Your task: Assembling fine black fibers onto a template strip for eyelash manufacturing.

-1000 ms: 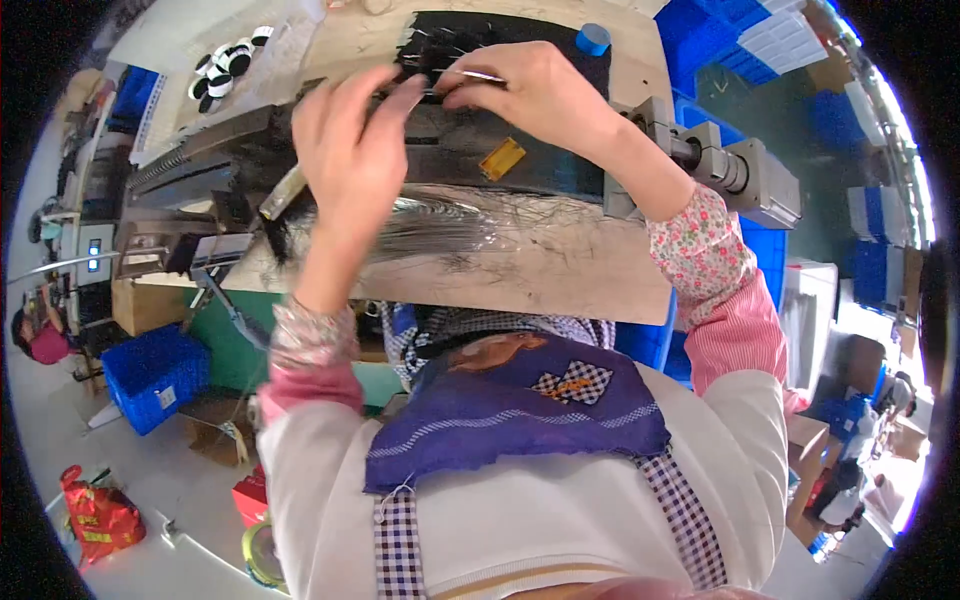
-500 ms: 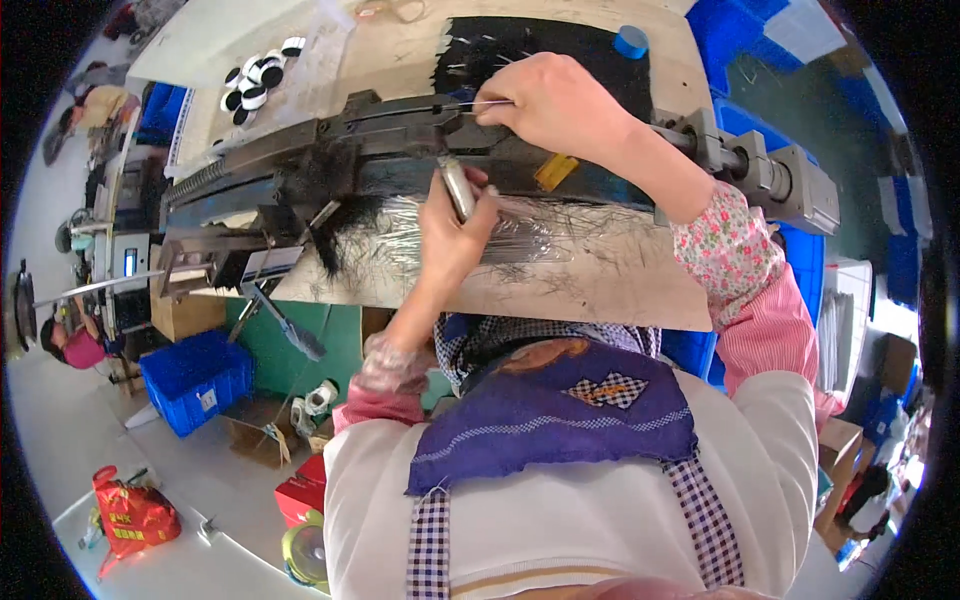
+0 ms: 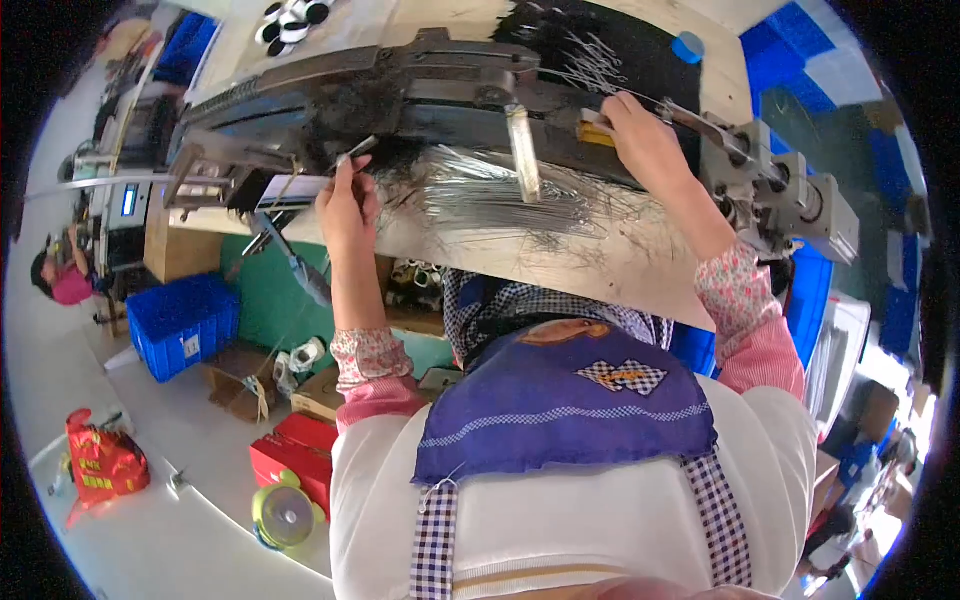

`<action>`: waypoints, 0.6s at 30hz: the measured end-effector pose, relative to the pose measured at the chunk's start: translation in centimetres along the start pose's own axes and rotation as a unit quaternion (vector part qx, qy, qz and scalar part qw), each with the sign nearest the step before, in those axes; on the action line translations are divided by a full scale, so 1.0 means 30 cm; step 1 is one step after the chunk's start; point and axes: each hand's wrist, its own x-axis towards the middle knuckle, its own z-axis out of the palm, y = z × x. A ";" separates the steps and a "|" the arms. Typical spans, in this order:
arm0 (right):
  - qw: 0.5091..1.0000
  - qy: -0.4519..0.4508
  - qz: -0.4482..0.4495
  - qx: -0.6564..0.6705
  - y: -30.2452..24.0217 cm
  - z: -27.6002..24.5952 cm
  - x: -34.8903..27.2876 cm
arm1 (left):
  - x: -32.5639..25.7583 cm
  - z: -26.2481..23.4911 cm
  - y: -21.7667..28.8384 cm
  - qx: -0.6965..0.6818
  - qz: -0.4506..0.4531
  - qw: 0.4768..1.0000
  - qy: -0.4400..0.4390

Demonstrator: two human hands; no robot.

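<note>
A long dark metal bench machine (image 3: 420, 95) lies across the worktable. My left hand (image 3: 347, 208) is at its front left, fingers closed round the end of a short metal lever (image 3: 363, 147). The thick silver handle (image 3: 522, 155) in the middle hangs toward me with no hand on it. My right hand (image 3: 645, 143) rests at the right of the machine, fingers curled beside a yellow block (image 3: 596, 130). Its fingertips are partly hidden, so what they hold is unclear. A heap of thin metal wires (image 3: 490, 195) lies in front of the machine.
More wires (image 3: 595, 62) lie on a black mat (image 3: 640, 55) behind the machine, near a blue round cap (image 3: 688, 47). Black-and-white round pieces (image 3: 290, 27) sit at the back left. Metal cylinders (image 3: 800, 195) jut out at the right end. Blue crates (image 3: 185, 325) stand below left.
My left hand has let go of the thick handle and moved left to the short lever. My right hand has moved right, away from the middle clamp where it held a thin wire. The view has shifted.
</note>
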 end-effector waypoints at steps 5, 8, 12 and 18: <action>0.999 -0.019 -0.046 0.019 -0.015 -0.101 -0.132 | -0.085 0.096 -0.072 -0.079 0.099 0.991 0.036; 0.985 -0.020 -0.062 0.158 -0.035 -0.221 -0.232 | -0.290 0.337 0.007 -0.060 0.166 0.972 -0.158; 0.983 -0.087 -0.026 0.158 -0.028 -0.259 -0.249 | -0.287 0.658 0.021 -0.045 -0.114 0.858 -0.499; 0.961 -0.169 0.052 0.212 -0.015 -0.405 -0.325 | -0.231 0.694 -0.059 -0.049 -0.143 0.933 -0.328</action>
